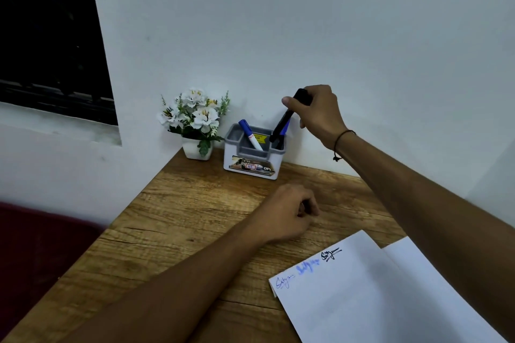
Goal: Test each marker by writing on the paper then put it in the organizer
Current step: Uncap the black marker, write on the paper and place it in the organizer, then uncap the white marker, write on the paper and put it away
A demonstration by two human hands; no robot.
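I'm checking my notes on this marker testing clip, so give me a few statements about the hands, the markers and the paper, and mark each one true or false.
1. The right hand grips a black marker over the organizer. True.
2. The left hand presses down on the paper. False: it rests on the wooden desk, apart from the paper.
3. The paper bears three scribbles, two blue and one black. True.
4. The organizer is empty. False: a white marker with a blue cap leans in its middle compartment.
5. The flower pot stands right of the organizer. False: it stands on the left.
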